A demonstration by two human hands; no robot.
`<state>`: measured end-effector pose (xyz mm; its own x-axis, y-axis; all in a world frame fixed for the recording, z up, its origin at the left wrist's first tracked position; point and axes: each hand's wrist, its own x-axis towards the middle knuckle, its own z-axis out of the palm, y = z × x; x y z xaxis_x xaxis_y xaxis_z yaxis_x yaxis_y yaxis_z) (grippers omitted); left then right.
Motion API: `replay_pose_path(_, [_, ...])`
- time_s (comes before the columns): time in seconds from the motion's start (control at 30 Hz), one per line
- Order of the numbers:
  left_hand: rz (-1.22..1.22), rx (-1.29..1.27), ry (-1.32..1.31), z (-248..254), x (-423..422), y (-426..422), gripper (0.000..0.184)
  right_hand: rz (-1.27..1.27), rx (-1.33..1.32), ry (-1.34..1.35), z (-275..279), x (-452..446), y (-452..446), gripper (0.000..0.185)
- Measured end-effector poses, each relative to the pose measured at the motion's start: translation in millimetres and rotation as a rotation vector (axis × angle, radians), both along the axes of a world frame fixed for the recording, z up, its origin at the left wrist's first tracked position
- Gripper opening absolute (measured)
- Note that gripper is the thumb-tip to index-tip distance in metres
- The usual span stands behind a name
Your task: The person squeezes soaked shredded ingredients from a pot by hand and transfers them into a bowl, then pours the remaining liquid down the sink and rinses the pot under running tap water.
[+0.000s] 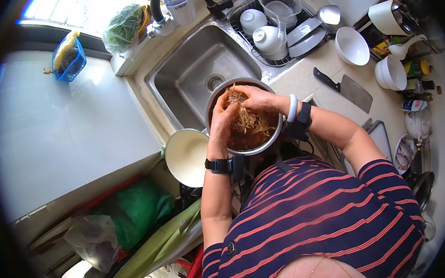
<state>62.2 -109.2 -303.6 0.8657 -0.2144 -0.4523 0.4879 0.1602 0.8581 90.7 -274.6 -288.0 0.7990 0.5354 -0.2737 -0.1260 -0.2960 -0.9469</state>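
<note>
The left hand point(222, 119) and right hand point(262, 98) curled close together, gripping brown strands point(249, 121) between them; the strands slanted lengthwise toward the near right side inside a metal pot point(258, 150) by the sink point(190, 74), neither hand clearly nearer.

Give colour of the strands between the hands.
Light golden-brown strands; best seen in the head view.

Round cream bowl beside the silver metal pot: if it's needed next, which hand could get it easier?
Probably the left hand: its wrist is beside the cream bowl, while the right hand is farther off. Both hold thin brown strands.
</note>
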Motion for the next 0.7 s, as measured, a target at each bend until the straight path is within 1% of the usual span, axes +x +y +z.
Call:
replay_pose_path(0.03, [0.019,0.010,-0.047,1,0,0,0.048,0.000,-0.031,-0.078,6,-2,-1,0.059])
replay_pose_path(0.07, [0.039,0.021,-0.094,3,-1,0,0.049,0.002,-0.031,-0.076,4,-3,-1,0.059])
replay_pose_path(0.1, [0.070,-0.006,-0.120,4,-4,-1,0.044,-0.012,-0.075,-0.169,-1,-5,-1,0.059])
replay_pose_path(0.13, [0.073,-0.006,-0.119,7,-7,-1,0.044,-0.025,-0.118,-0.265,-2,-7,-2,0.060])
replay_pose_path(0.17, [0.083,0.032,-0.135,9,-8,-1,0.038,-0.068,-0.101,-0.346,-3,-10,-1,0.055])
replay_pose_path(0.2, [0.092,0.070,-0.151,12,-10,-1,0.033,-0.066,-0.100,-0.347,-4,-11,-3,0.055])
replay_pose_path(0.23, [0.094,0.070,-0.152,14,-13,0,0.033,-0.059,-0.088,-0.328,3,-12,-5,0.049])
replay_pose_path(0.27, [0.101,0.081,-0.181,17,-16,0,0.027,-0.052,-0.076,-0.309,7,-12,-6,0.043])
replay_pose_path(0.3, [0.108,0.092,-0.209,19,-17,0,0.021,-0.051,-0.076,-0.310,7,-12,-6,0.043])
replay_pose_path(0.37, [0.135,0.112,-0.248,25,-21,-4,0.017,-0.120,0.048,-0.220,9,-14,-6,0.029])
replay_pose_path(0.4, [0.163,0.133,-0.287,27,-22,-6,0.014,-0.119,0.049,-0.221,11,-15,-6,0.029])
replay_pose_path(0.47, [0.171,0.160,-0.319,27,-22,-9,0.010,-0.162,0.002,-0.274,17,-16,-4,0.020])
replay_pose_path(0.5, [0.178,0.185,-0.350,28,-23,-9,0.008,-0.161,0.004,-0.275,18,-17,-3,0.020])
replay_pose_path(0.57, [0.179,0.199,-0.361,32,-23,-11,0.009,-0.202,0.060,-0.365,17,-18,1,0.017])
replay_pose_path(0.63, [0.180,0.213,-0.372,32,-24,-12,0.011,-0.213,0.075,-0.399,10,-17,5,0.017])
replay_pose_path(0.7, [0.194,0.314,-0.482,28,-24,-12,0.016,-0.225,0.090,-0.433,5,-17,7,0.017])
